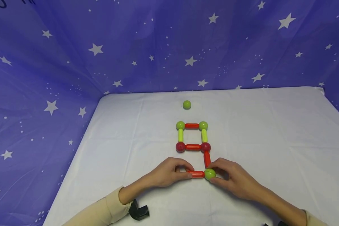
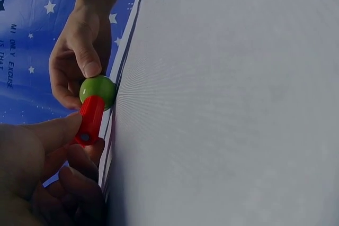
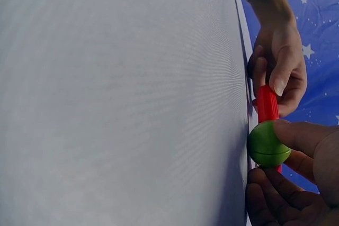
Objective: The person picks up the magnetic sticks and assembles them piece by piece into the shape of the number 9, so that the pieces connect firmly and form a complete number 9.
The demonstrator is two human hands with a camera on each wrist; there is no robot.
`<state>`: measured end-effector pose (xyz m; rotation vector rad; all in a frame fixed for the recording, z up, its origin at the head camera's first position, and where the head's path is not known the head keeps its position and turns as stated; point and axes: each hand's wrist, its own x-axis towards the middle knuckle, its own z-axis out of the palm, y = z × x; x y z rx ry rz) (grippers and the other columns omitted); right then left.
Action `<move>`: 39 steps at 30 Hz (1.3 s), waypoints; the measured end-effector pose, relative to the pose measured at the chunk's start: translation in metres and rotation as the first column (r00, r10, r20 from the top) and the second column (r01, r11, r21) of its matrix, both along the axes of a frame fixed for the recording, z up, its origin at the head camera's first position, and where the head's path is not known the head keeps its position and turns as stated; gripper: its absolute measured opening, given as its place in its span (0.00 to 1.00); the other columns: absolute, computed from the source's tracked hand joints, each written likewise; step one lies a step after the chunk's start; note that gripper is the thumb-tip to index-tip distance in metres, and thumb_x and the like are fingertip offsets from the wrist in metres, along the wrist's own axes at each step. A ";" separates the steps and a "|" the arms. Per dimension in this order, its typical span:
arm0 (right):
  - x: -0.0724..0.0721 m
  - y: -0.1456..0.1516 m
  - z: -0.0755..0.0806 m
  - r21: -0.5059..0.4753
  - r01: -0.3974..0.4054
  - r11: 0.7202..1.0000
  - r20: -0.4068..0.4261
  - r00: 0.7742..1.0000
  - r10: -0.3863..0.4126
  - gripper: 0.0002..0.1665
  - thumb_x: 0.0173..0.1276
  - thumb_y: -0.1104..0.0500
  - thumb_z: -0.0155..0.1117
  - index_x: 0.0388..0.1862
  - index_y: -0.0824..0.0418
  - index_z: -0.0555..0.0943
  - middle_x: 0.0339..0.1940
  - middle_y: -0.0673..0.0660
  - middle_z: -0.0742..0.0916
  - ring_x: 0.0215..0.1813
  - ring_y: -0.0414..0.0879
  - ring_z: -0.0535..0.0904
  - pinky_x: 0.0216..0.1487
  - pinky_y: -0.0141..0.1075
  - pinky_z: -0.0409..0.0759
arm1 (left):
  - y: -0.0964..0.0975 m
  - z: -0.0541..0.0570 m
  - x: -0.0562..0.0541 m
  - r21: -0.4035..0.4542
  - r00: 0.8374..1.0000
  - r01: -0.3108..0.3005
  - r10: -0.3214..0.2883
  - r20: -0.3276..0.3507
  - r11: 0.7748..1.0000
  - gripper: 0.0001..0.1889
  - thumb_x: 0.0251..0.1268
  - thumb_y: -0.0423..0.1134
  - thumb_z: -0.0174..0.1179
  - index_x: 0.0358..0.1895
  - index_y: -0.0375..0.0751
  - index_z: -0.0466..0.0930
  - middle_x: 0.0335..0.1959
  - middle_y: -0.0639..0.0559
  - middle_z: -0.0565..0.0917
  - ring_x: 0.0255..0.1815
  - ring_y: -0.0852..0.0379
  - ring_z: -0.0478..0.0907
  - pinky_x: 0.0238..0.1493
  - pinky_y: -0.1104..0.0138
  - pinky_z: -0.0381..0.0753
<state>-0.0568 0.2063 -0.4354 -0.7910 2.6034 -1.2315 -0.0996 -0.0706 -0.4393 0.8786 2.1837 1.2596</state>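
My left hand [image 1: 170,172] pinches the outer end of a red rod [image 1: 197,174] between thumb and fingers. The rod's other end touches a green ball [image 1: 210,174], which my right hand [image 1: 237,179] holds between thumb and fingers. From that ball a second red rod [image 1: 207,159] runs up to a dark red ball [image 1: 205,147]. This ball is a corner of a flat square with another dark red ball [image 1: 180,147], two green balls, two red rods and two yellow-green rods. In the left wrist view the held rod [image 2: 91,117] shows a small grey disc on its free end.
A loose green ball [image 1: 187,104] lies beyond the square, towards the back of the table. White cloth [image 1: 271,131] covers the table, and a blue star-printed curtain [image 1: 158,47] stands behind and to the left. A black strap piece [image 1: 139,212] sits by the left sleeve.
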 end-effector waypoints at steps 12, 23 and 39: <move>0.001 0.001 0.000 -0.005 0.000 1.000 -0.016 1.000 0.000 0.16 0.64 0.55 0.73 0.50 0.46 0.81 0.42 0.38 0.82 0.43 0.37 0.77 0.48 0.34 0.78 | 0.001 0.002 0.001 -0.025 1.000 -0.024 0.024 0.017 0.999 0.07 0.67 0.42 0.65 0.46 0.49 0.86 0.21 0.58 0.76 0.18 0.63 0.67 0.22 0.71 0.64; 0.002 0.000 0.001 0.016 0.013 1.000 0.008 1.000 -0.014 0.16 0.64 0.54 0.72 0.50 0.46 0.81 0.42 0.38 0.82 0.43 0.37 0.77 0.49 0.35 0.79 | 0.001 0.001 0.002 -0.006 0.999 -0.024 0.024 0.031 1.000 0.08 0.66 0.42 0.66 0.46 0.49 0.86 0.21 0.58 0.76 0.17 0.63 0.67 0.21 0.72 0.64; 0.001 -0.002 0.003 0.046 0.022 0.999 0.053 0.998 -0.024 0.18 0.63 0.55 0.73 0.51 0.48 0.81 0.43 0.38 0.82 0.44 0.37 0.77 0.50 0.36 0.79 | 0.000 0.000 0.002 -0.023 0.999 -0.031 0.031 0.024 0.999 0.08 0.66 0.41 0.66 0.46 0.49 0.86 0.26 0.60 0.78 0.18 0.63 0.67 0.23 0.72 0.65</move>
